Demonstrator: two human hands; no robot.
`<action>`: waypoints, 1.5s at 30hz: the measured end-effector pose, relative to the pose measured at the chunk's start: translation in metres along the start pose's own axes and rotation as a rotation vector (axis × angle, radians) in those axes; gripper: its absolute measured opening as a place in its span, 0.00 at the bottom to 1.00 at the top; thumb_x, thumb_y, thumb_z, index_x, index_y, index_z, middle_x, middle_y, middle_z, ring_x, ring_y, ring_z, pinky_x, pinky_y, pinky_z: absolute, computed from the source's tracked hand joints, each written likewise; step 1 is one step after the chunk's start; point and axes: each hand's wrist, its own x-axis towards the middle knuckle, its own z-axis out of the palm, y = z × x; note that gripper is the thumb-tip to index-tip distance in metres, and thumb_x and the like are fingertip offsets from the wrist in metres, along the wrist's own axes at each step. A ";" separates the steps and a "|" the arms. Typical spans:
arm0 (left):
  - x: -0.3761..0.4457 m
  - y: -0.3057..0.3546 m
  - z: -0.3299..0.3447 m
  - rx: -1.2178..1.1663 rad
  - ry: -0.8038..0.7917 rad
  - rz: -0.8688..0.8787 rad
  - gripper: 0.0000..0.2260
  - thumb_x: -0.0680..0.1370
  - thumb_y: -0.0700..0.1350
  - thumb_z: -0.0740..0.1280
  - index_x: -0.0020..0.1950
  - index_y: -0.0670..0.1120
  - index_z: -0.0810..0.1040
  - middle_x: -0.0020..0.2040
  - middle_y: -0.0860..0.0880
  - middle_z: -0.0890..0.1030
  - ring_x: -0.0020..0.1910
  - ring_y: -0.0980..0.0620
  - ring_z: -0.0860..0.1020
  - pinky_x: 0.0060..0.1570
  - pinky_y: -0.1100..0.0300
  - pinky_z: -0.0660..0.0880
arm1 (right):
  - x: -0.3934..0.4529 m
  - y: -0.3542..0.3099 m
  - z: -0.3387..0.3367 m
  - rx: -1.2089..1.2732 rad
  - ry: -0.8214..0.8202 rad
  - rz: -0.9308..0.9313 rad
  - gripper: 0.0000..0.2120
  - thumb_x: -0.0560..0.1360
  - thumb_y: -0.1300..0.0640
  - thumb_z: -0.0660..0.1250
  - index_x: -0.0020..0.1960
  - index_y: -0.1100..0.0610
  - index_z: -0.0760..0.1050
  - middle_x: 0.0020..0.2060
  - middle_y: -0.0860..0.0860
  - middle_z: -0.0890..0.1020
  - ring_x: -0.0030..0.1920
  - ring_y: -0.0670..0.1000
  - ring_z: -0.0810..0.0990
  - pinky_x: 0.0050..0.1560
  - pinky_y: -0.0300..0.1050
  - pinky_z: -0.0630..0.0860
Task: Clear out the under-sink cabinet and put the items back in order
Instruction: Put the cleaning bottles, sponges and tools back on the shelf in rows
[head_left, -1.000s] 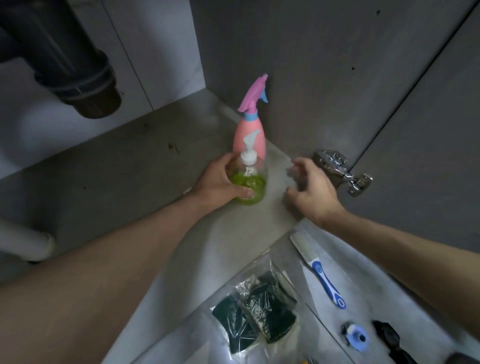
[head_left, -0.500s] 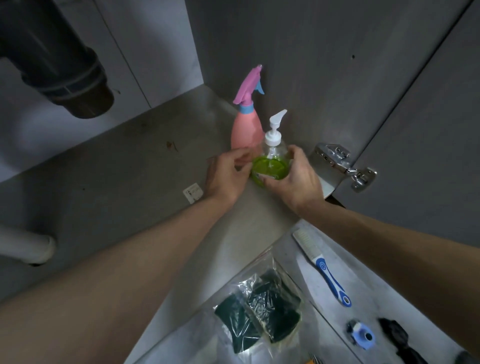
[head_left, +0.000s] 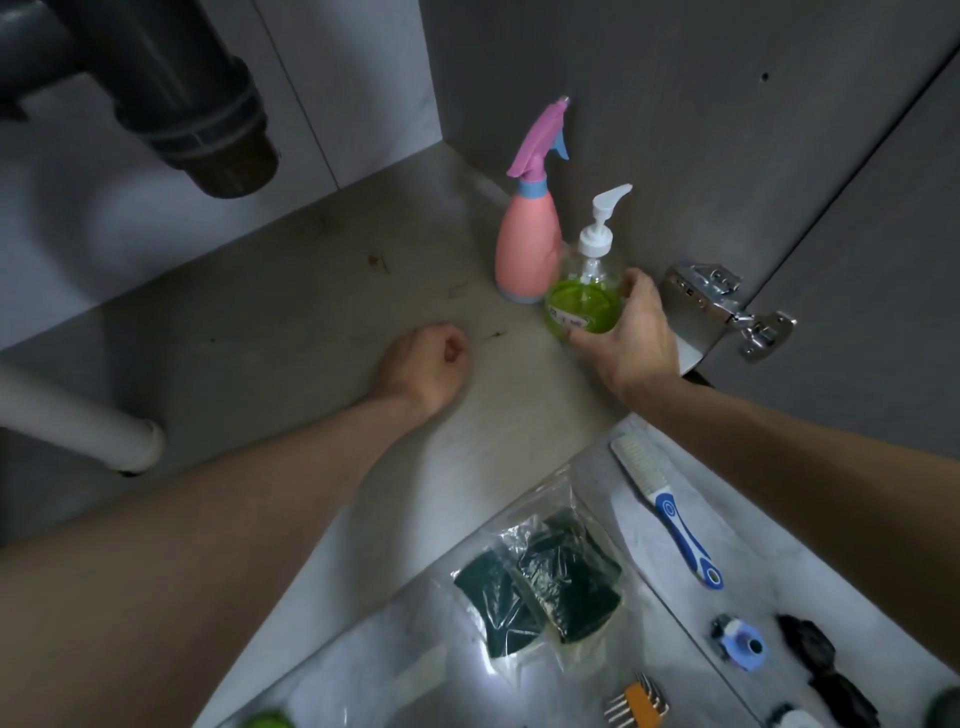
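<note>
A clear pump bottle of green soap (head_left: 582, 304) stands on the cabinet floor (head_left: 291, 332) by the right wall, touching a pink spray bottle (head_left: 527, 244) with a purple trigger behind it. My right hand (head_left: 631, 332) grips the soap bottle from its right side. My left hand (head_left: 428, 364) rests on the cabinet floor to the left, fingers curled into a fist, holding nothing.
A dark drain pipe (head_left: 192, 104) hangs at upper left, a white pipe (head_left: 88, 431) low left. A metal door hinge (head_left: 727, 306) sits right of the soap. Outside lie bagged green scouring pads (head_left: 545, 587), a blue-handled brush (head_left: 670, 514), a blue fitting (head_left: 740, 642) and black pieces (head_left: 826, 670).
My left hand let go of the soap bottle and drew back left onto the cabinet floor. My right hand keeps hold of the bottle, now set beside the pink sprayer.
</note>
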 end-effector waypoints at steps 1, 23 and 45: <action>-0.005 0.002 -0.006 0.102 -0.042 0.019 0.04 0.75 0.46 0.65 0.45 0.50 0.80 0.44 0.49 0.84 0.47 0.45 0.82 0.46 0.54 0.79 | -0.005 0.001 -0.003 0.004 -0.002 0.008 0.45 0.65 0.43 0.78 0.75 0.53 0.61 0.70 0.51 0.72 0.67 0.55 0.74 0.66 0.55 0.74; -0.345 -0.100 -0.107 0.671 -0.384 -0.582 0.29 0.77 0.65 0.58 0.68 0.46 0.71 0.64 0.45 0.77 0.63 0.44 0.76 0.51 0.54 0.71 | -0.287 0.018 -0.035 -0.174 -0.591 -0.121 0.08 0.75 0.62 0.67 0.51 0.51 0.78 0.42 0.47 0.81 0.44 0.50 0.79 0.41 0.43 0.72; -0.300 0.049 -0.088 -0.211 -0.143 -0.008 0.16 0.73 0.62 0.69 0.41 0.49 0.76 0.34 0.48 0.80 0.33 0.47 0.78 0.36 0.54 0.76 | -0.305 -0.022 -0.079 -0.253 -0.601 -0.393 0.41 0.65 0.36 0.77 0.73 0.44 0.65 0.63 0.41 0.77 0.63 0.46 0.75 0.59 0.53 0.77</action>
